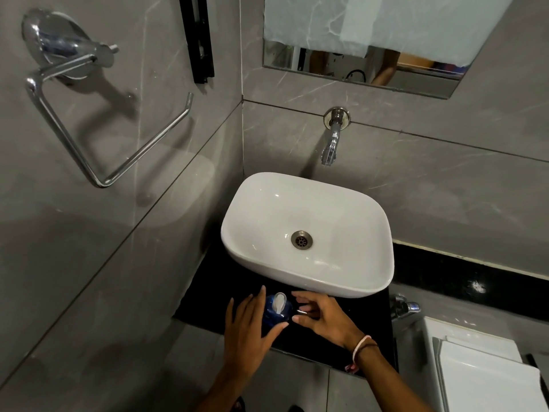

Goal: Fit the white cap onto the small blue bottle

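A small blue bottle (276, 313) stands on the black counter (205, 292) just in front of the white basin. A white cap (279, 302) sits on top of the bottle. My left hand (248, 331) is at the bottle's left side, fingers spread, thumb touching its lower edge. My right hand (322, 318) is just right of the bottle, fingers apart and curled toward it, holding nothing I can make out. A pink band is on my right wrist.
A white basin (341, 203) with a metal drain fills the counter behind the bottle, under a wall tap (331, 144). A chrome towel holder (98, 120) hangs on the left wall. A mirror is above, and a white toilet tank (481, 373) stands at lower right.
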`<action>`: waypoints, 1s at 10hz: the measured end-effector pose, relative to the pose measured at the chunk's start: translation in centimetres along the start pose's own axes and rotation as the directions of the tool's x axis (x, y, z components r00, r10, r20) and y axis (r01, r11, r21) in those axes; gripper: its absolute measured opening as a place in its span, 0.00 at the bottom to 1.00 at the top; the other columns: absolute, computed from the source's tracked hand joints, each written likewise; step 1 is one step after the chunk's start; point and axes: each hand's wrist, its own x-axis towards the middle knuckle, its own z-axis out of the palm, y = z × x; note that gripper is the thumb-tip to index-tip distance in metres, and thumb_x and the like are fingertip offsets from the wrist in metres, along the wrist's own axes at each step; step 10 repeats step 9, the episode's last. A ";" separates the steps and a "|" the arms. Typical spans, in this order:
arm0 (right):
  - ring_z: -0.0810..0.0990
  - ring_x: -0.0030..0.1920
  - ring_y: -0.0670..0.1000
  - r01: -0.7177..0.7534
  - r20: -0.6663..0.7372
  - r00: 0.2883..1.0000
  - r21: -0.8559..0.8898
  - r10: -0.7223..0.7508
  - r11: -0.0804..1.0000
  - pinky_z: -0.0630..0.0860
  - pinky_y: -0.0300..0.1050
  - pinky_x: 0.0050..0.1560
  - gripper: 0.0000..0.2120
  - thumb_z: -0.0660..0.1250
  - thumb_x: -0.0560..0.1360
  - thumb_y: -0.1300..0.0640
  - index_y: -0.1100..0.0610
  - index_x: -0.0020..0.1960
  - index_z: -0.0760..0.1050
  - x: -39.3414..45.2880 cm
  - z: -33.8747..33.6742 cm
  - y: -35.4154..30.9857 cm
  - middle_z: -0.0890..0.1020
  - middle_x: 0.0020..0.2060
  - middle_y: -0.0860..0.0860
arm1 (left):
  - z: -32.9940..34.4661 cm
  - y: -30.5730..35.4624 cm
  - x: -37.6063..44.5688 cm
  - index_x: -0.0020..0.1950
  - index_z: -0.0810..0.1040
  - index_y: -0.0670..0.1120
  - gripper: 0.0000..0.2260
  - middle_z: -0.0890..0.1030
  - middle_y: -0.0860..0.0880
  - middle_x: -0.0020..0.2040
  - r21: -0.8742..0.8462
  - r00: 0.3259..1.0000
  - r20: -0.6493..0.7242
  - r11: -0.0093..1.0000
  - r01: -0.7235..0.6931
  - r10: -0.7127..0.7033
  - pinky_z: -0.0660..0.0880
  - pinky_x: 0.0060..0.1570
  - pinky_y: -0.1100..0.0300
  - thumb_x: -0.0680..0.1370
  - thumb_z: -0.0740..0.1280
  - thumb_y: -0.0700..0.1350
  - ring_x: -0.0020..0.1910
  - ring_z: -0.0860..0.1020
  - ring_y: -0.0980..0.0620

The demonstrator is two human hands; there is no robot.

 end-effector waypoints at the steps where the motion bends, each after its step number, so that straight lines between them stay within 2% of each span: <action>1: 0.84 0.60 0.51 -0.021 0.010 1.000 0.050 0.020 0.999 0.79 0.52 0.68 0.24 0.77 0.75 0.59 0.55 0.70 0.76 0.3 0.9 0.4 0.84 0.61 0.57 | -0.1 0.0 0.0 0.68 0.76 0.45 0.38 0.84 0.48 0.59 -0.029 0.997 -0.023 0.997 0.073 -0.073 0.64 0.72 0.41 0.69 0.66 0.72 0.61 0.80 0.49; 2: 0.86 0.58 0.56 -0.031 -0.021 0.999 0.102 0.033 0.994 0.79 0.56 0.67 0.22 0.76 0.75 0.61 0.58 0.68 0.78 1.2 2.4 0.2 0.86 0.57 0.61 | -0.7 -0.6 0.0 0.59 0.82 0.47 0.31 0.86 0.50 0.54 -0.015 0.994 -0.036 0.995 0.102 -0.102 0.67 0.70 0.38 0.66 0.73 0.68 0.56 0.82 0.49; 3: 0.86 0.58 0.58 -0.020 -0.019 1.000 0.119 0.022 0.993 0.79 0.57 0.67 0.22 0.76 0.75 0.62 0.59 0.68 0.78 2.3 3.4 -0.6 0.85 0.57 0.62 | -1.4 -1.5 0.2 0.60 0.82 0.47 0.32 0.86 0.49 0.55 -0.036 0.988 -0.047 0.989 0.145 -0.147 0.65 0.72 0.40 0.68 0.69 0.70 0.57 0.82 0.49; 4: 0.85 0.59 0.56 0.021 0.011 1.000 0.104 -0.022 0.994 0.80 0.55 0.67 0.22 0.75 0.76 0.62 0.60 0.69 0.77 4.8 5.1 -2.7 0.85 0.58 0.62 | -2.8 -3.7 0.8 0.62 0.81 0.48 0.33 0.85 0.49 0.56 -0.087 0.969 -0.104 0.973 0.215 -0.223 0.60 0.73 0.43 0.69 0.64 0.71 0.59 0.80 0.50; 5: 0.85 0.59 0.54 0.054 0.048 0.997 0.070 -0.057 0.996 0.80 0.53 0.66 0.22 0.74 0.77 0.60 0.60 0.70 0.76 6.5 6.1 -4.4 0.85 0.59 0.60 | -3.8 -5.4 1.4 0.60 0.82 0.47 0.32 0.86 0.48 0.54 -0.056 0.965 -0.137 0.974 0.218 -0.224 0.65 0.70 0.39 0.69 0.64 0.70 0.56 0.82 0.47; 6: 0.84 0.60 0.52 0.104 0.097 0.990 -0.004 -0.103 0.995 0.80 0.47 0.66 0.22 0.73 0.78 0.58 0.58 0.71 0.75 8.2 7.2 -6.7 0.85 0.61 0.58 | -5.3 -7.1 2.1 0.59 0.83 0.45 0.32 0.86 0.46 0.51 -0.016 0.955 -0.122 0.963 0.269 -0.269 0.71 0.64 0.38 0.68 0.64 0.69 0.53 0.83 0.43; 7: 0.83 0.61 0.52 0.126 0.119 0.986 -0.042 -0.121 0.991 0.79 0.46 0.66 0.22 0.72 0.79 0.57 0.57 0.72 0.74 8.8 7.5 -7.3 0.85 0.61 0.58 | -5.8 -7.6 2.3 0.60 0.82 0.45 0.32 0.86 0.46 0.51 -0.023 0.955 -0.093 0.960 0.280 -0.281 0.73 0.61 0.39 0.68 0.65 0.68 0.53 0.83 0.42; 8: 0.84 0.58 0.51 0.161 0.081 0.985 -0.139 -0.151 0.977 0.80 0.49 0.64 0.21 0.70 0.80 0.54 0.55 0.72 0.73 7.5 6.9 -7.3 0.85 0.59 0.56 | -5.8 -7.3 2.1 0.67 0.77 0.42 0.35 0.83 0.42 0.59 -0.055 0.958 -0.179 0.974 0.219 -0.225 0.76 0.59 0.42 0.70 0.66 0.67 0.58 0.80 0.41; 9: 0.84 0.54 0.50 0.218 -0.125 0.957 -0.286 -0.262 0.933 0.82 0.51 0.59 0.18 0.68 0.80 0.50 0.52 0.69 0.75 6.0 6.0 -6.9 0.86 0.55 0.52 | -6.2 -6.1 2.4 0.71 0.73 0.41 0.36 0.79 0.41 0.66 -0.057 0.956 -0.267 0.992 0.113 -0.125 0.75 0.62 0.43 0.74 0.66 0.66 0.63 0.77 0.42; 10: 0.84 0.54 0.50 0.218 -0.125 0.957 -0.286 -0.262 0.933 0.82 0.51 0.59 0.18 0.68 0.80 0.50 0.52 0.69 0.75 6.0 6.0 -6.9 0.86 0.55 0.52 | -6.2 -6.1 2.4 0.71 0.73 0.41 0.36 0.79 0.41 0.66 -0.057 0.956 -0.267 0.992 0.113 -0.125 0.75 0.62 0.43 0.74 0.66 0.66 0.63 0.77 0.42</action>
